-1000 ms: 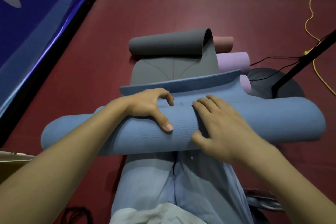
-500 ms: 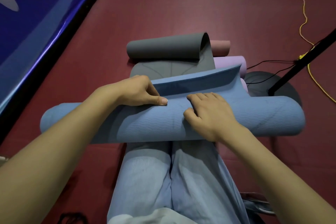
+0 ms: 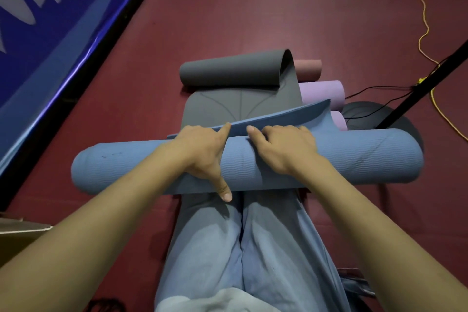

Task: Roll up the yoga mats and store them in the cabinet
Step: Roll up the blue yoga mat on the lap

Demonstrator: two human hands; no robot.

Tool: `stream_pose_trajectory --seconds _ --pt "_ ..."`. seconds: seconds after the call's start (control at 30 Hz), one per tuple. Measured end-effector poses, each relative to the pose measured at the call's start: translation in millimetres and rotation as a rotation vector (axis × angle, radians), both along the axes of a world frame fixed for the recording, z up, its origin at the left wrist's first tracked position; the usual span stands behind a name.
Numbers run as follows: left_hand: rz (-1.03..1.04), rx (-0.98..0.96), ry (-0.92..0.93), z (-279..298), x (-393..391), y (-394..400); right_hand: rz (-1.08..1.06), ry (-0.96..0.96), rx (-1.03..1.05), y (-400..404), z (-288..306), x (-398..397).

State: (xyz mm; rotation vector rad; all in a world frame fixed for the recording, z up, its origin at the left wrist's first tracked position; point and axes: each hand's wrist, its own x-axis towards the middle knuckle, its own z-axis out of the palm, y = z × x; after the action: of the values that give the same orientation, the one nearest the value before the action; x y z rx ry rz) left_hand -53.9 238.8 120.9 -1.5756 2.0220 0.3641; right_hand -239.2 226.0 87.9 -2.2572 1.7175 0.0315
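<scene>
Hands: left hand (image 3: 202,153) and right hand (image 3: 285,148) both curl over the top of the blue yoga mat (image 3: 354,157), gripping the roll side by side near its middle; left thumb (image 3: 224,189) points down the near face.
Floor (image 3: 253,7): dark red surface carrying all mats.
Banner (image 3: 50,20): blue sheet at upper left with large white characters, cut off and unreadable.
Blue yoga mat: nearly fully rolled, lying crosswise over the person's knees; its loose end (image 3: 291,116) curves up beyond the fingers.
Legs (image 3: 240,248): light blue trousers, under the roll.
Grey mat (image 3: 235,99): flat with curved printed lines, far end curled into a roll; no wording legible.
Purple mat (image 3: 321,92): rolled, just right of the grey mat.
Pink mat (image 3: 307,69): rolled, behind the purple one.
Yellow cord (image 3: 425,25): trails across the floor at right.
</scene>
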Motion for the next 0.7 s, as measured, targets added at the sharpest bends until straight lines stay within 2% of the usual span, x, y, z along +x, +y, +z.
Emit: stream_pose_trajectory --seconds 0.13,0.3,0.4,0.57,0.7 --pt "-0.046 -0.090 0.016 5 2 7 0.017 0.025 -0.073 6 0 2" --pt "-0.027 -0.056 0.058 17 -2 8 0.026 -0.007 0.103 9 19 -5" --pt "0.058 0.066 0.174 19 -3 16 0.017 0.038 0.234 11 26 -6" --pt "0.179 0.373 0.387 9 1 40 0.037 0.166 0.444 29 20 -10" --pt "0.162 0.459 0.452 5 5 40 0.072 0.077 0.459 37 14 -22"
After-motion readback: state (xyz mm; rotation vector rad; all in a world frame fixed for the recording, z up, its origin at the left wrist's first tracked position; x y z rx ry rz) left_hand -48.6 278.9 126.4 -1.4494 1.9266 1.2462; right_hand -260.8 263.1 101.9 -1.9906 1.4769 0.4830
